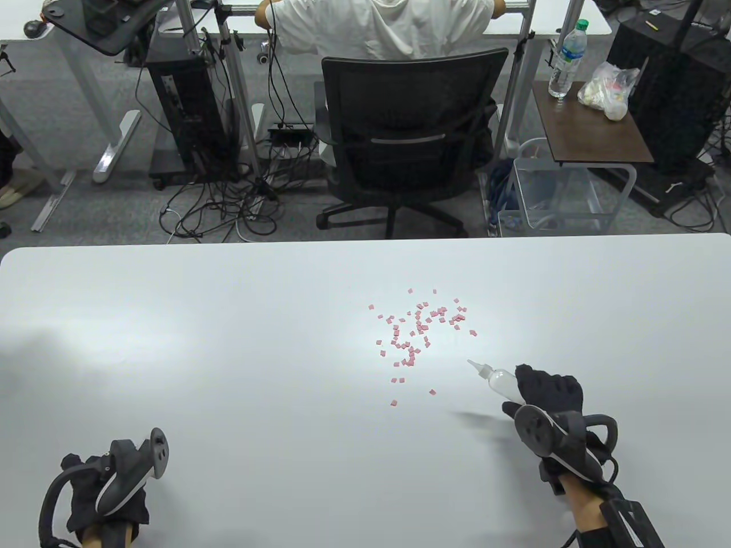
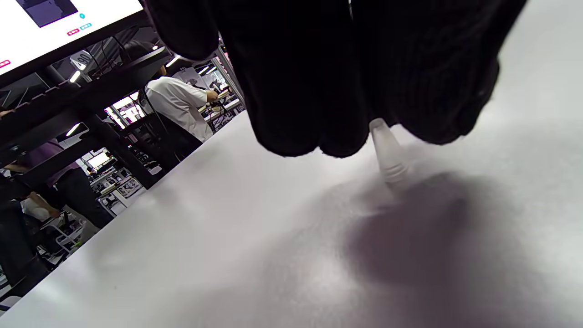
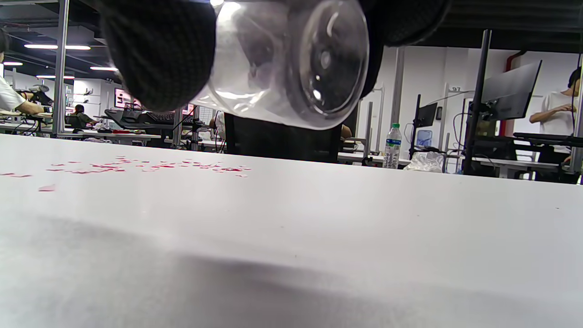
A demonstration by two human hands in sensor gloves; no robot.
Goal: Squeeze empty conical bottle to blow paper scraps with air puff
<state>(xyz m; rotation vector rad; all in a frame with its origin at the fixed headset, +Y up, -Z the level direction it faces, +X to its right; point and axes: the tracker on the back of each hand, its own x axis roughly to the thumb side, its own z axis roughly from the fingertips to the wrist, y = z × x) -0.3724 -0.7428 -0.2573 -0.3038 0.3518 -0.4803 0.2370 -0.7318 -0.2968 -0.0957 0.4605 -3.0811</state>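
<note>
Several small pink paper scraps (image 1: 420, 328) lie scattered on the white table (image 1: 228, 342), right of its middle; they also show in the right wrist view (image 3: 136, 166). My right hand (image 1: 545, 394) grips a clear conical bottle (image 1: 502, 381) and holds it above the table. Its nozzle points up-left at the scraps, a short way from the nearest ones. The right wrist view shows the bottle's round base (image 3: 291, 64) between my fingers. My left hand (image 1: 108, 491) rests at the table's near left with fingers curled. A small translucent conical cap (image 2: 387, 150) sticks out below them, touching the table.
Beyond the table's far edge a black office chair (image 1: 411, 131) stands with a seated person behind it. A small brown side table (image 1: 594, 131) with a water bottle (image 1: 566, 57) and a plastic bag is at the far right.
</note>
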